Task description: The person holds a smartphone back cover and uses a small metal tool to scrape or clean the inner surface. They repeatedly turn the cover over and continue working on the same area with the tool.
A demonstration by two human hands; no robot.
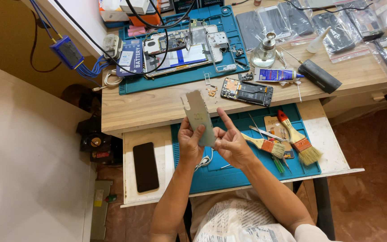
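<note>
Holding a thin grey notched phone backing sheet [198,117] upright above the blue silicone work mat [247,172], my left hand [190,144] clamps its lower edge; my right hand [230,142], index finger raised, pinches the right edge. It looks light, bendy, best gripped by edges.

I see my left hand [190,142] and right hand [230,144] above the near mat [229,172], a thin panel [198,118] between them; two brushes [292,141] lie right of them; a phone [145,166] lies left; an opened phone [247,92] sits behind on the desk [157,105].
</note>
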